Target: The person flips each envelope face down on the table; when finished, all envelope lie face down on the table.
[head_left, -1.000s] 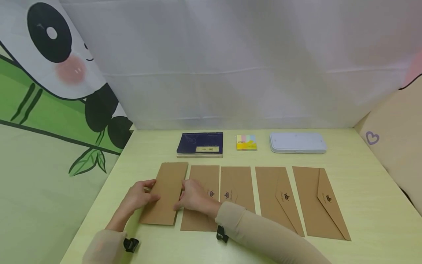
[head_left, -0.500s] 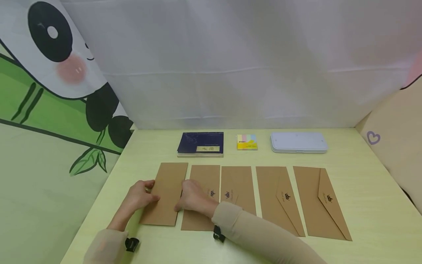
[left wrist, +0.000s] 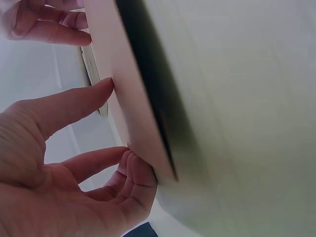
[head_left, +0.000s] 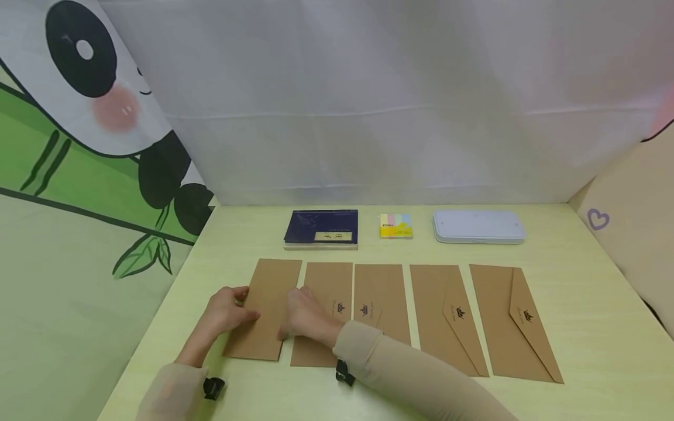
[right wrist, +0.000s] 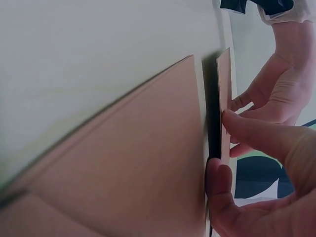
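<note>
Leftmost in the row lies a plain brown kraft envelope [head_left: 270,298], with no flap showing on its upper face. My left hand [head_left: 223,313] holds its left edge, thumb on the upper face and fingers at the edge. On the opposite side my right hand [head_left: 306,316] pinches the right edge; its knuckles hide part of that edge. A dark gap shows under the envelope [right wrist: 224,74] in the right wrist view, so that side is a little off the table. Beneath my right forearm are a second envelope [head_left: 330,278] and a third envelope [head_left: 378,280], both partly covered.
Two more kraft envelopes, one nearer [head_left: 433,292] and one at the far right [head_left: 489,321], lie flat with crown prints. Behind the row stand a dark blue book [head_left: 321,227], a sticky-note pack [head_left: 396,226] and a pale blue case [head_left: 478,227]. A white cloth [head_left: 368,117] hangs behind.
My right hand has shifted slightly left, its fingers now reaching further over the envelope's right edge. My left thumb sits marginally further in. The envelopes have hardly moved.
</note>
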A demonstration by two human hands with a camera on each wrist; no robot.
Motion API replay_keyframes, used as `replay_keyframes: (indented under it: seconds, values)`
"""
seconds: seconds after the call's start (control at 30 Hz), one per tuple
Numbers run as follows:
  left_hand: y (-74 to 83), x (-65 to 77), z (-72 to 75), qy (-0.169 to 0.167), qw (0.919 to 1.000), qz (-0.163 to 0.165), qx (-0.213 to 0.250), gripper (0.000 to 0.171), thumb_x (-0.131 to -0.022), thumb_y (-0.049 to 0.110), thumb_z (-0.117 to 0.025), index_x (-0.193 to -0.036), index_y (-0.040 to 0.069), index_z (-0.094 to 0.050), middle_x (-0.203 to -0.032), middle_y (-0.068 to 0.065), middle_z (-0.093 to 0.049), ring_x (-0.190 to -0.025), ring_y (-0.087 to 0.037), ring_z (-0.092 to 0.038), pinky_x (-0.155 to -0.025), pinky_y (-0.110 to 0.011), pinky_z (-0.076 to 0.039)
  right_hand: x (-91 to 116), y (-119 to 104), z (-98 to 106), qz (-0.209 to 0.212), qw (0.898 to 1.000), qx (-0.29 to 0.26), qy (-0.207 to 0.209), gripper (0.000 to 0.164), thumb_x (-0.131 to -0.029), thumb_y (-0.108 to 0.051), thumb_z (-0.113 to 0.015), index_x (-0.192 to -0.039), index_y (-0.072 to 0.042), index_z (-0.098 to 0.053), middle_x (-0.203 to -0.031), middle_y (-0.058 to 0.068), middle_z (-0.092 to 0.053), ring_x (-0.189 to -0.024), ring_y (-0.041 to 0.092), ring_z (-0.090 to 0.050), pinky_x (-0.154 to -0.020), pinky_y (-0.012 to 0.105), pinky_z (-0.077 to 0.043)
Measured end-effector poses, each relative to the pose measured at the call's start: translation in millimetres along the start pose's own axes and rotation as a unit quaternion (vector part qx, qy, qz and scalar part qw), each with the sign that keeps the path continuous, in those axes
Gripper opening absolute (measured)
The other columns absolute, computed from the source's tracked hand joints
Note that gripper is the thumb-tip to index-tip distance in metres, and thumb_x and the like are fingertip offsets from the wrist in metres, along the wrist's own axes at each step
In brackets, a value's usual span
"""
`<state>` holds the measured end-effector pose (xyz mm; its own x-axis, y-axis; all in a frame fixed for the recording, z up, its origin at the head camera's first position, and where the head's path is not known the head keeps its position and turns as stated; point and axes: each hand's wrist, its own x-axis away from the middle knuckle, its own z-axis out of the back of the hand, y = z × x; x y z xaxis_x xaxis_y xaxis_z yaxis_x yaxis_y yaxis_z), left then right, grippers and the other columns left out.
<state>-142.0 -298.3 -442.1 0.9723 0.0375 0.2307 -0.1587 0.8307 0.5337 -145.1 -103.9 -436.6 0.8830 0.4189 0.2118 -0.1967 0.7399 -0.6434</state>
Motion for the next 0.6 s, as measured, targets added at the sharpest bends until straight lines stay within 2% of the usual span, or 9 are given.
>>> replay_keyframes:
  seconds: [0.17,0.43,0.6]
  values:
    - [1.3,-0.2,-1.0,0.000,1.0000,0.006,-0.006,0.071,-0.074,0.017,-0.081,-0.126,-0.017,-0.049,-0.124,-0.033,-0.052,-0.104,-0.040,-0.056,-0.084,-0.049,-0.047,-0.5,0.2,-1.4,-0.001,1.000,0.005,-0.002,0.047,-0.053,-0.017,-0.095,-0.077,-0.005,-0.056,-0.086,0.006,-0.049,-0.075,0.017,-0.043,-0.059,0.025,-0.041]
    - [3.9,0.4,-1.5,0.002,0.9999,0.008,-0.013,0.071,-0.074,0.016,-0.081,-0.126,-0.017,-0.049,-0.126,-0.036,-0.048,-0.117,-0.047,-0.045,-0.093,-0.054,-0.040,0.5,-3.3,-4.4,-0.032,0.999,-0.002,-0.007,0.064,-0.056,-0.015,-0.094,-0.105,0.000,-0.057,-0.101,0.011,-0.048,-0.071,0.018,-0.047,-0.058,0.024,-0.043]
    - [2.6,0.5,-2.7,0.009,0.9998,0.005,-0.016,0.071,-0.073,0.017,-0.081,-0.127,-0.017,-0.049,-0.125,-0.036,-0.047,-0.117,-0.047,-0.045,-0.093,-0.054,-0.039,-0.8,-4.3,-5.7,-0.033,0.999,0.010,-0.009,0.068,-0.056,-0.016,-0.094,-0.110,0.001,-0.056,-0.102,0.011,-0.048,-0.072,0.017,-0.046,-0.057,0.024,-0.043]
